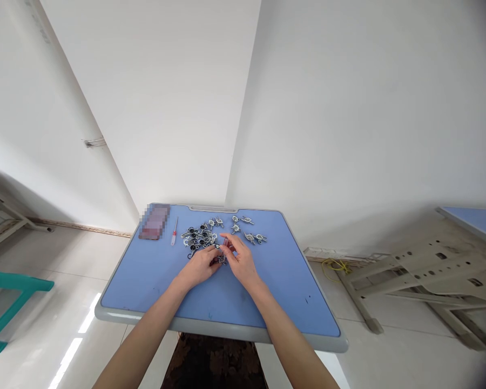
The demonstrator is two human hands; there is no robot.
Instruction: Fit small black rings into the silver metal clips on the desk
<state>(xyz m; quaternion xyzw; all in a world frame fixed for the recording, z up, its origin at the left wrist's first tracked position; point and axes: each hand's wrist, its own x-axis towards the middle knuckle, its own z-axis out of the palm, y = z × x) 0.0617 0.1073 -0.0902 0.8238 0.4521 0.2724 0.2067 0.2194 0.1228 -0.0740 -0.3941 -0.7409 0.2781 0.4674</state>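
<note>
My left hand [202,266] rests low over the desk, its fingers closed on a small silver metal piece [222,260] that shows between my two hands. Facing it, my right hand [240,260] has thumb and fingers bent together. Something small, clear and reddish sits at those fingertips; its kind cannot be made out. Just beyond my left hand lies a pile of small metal pieces [193,235], several with black round centres and hooks. Plain silver pieces [235,228] lie scattered beyond my right hand.
A blue desk [146,286] with a grey rim is under my hands. At its far left lie a blurred phone-like slab [156,221] and a small screwdriver [174,236]. A green stool [16,286] stands left; another desk [476,221] stands right. White walls rise behind.
</note>
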